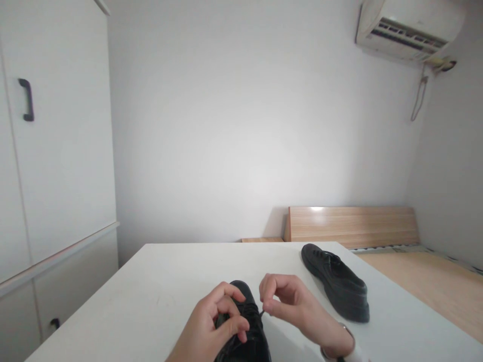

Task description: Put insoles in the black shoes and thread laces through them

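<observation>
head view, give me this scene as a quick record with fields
left hand: fingers bent over the near shoe, grip unclear
right hand: thumb and finger pinching a lace beside the near shoe
near shoe: black, laced, toe pointing away from the person
other shoe: dark, on the table to the right, apart from both hands
surface: white table
background: white cabinet left, air conditioner upper right
</observation>
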A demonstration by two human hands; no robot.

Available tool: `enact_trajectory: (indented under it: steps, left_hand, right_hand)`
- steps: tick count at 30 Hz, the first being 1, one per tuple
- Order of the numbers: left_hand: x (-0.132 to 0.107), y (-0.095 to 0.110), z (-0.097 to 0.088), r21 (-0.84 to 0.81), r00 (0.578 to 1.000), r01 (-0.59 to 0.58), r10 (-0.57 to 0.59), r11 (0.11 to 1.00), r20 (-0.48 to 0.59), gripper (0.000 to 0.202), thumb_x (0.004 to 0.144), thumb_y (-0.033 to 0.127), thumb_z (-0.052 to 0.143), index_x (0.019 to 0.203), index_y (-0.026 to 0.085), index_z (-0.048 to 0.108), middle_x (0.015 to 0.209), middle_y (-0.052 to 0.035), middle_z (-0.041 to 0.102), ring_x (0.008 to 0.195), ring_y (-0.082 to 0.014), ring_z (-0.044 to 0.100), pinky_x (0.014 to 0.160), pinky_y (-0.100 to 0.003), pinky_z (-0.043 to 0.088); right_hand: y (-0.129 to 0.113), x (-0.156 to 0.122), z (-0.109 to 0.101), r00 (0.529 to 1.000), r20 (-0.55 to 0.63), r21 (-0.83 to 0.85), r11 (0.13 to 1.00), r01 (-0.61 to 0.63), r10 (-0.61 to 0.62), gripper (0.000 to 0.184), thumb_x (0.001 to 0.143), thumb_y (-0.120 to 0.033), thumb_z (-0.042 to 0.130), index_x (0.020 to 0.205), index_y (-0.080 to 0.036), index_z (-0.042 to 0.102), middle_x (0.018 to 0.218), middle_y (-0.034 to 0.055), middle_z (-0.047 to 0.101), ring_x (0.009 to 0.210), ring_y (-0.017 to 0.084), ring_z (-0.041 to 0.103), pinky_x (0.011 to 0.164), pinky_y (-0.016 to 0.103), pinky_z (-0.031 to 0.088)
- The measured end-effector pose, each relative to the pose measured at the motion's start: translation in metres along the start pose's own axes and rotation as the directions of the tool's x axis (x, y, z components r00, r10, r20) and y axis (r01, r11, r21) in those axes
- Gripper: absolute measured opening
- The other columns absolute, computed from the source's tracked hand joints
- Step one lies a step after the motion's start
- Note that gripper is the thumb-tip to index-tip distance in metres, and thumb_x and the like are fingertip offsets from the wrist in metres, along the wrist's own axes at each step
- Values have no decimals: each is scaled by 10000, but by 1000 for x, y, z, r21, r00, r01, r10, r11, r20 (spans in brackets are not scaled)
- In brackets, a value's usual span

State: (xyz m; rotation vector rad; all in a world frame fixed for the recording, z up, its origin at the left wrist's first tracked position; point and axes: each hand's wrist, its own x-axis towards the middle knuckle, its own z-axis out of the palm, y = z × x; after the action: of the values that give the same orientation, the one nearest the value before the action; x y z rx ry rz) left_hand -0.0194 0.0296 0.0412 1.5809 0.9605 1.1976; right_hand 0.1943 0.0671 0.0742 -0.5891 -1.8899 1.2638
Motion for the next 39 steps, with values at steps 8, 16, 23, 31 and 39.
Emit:
enact_trajectory:
  steps: [8,16,23,31,39]
  left_hand:
    - [-8,12,11,188,998,-47,56,981,-39,280,877,408,642,728,190,735,740,-22,758,754,-180,671,757,-249,456]
    - [-10,3,8,116,991,-72,84,991,-103,278,913,418,589,782,193,687,783,-30,713,831,-198,635,828,-292,417]
    - [-12,8,14,172,991,-28,50,985,-123,275,905,426,574,785,192,655,845,-40,681,863,-206,620,825,-292,424]
    - [-1,-9,5,-83,996,83,-85,993,-26,166,759,309,721,735,174,629,787,-38,716,785,-188,644,746,-265,469]
    - [-12,2,14,168,987,-62,85,984,-134,109,685,133,614,707,212,542,729,27,596,728,-147,589,712,-229,441]
  right_hand:
    - [7,4,31,958,-117,-48,965,259,-263,200,841,-400,762,846,-205,718,851,25,621,840,171,566,789,307,436]
    - [2,4,24,992,-111,-338,941,20,-60,25,851,-205,734,853,-194,756,752,8,662,737,156,616,715,270,461]
    - [-3,-4,13,979,9,-542,822,177,-205,166,999,-197,478,880,-191,594,903,35,561,827,158,542,733,276,432]
    - [-21,-11,4,954,247,-464,844,268,-168,158,989,-198,501,851,-204,577,881,33,586,886,174,535,783,301,431]
    - [-20,-8,15,982,91,-397,898,189,-166,220,1005,-313,478,925,-189,641,912,51,627,875,178,572,817,319,455]
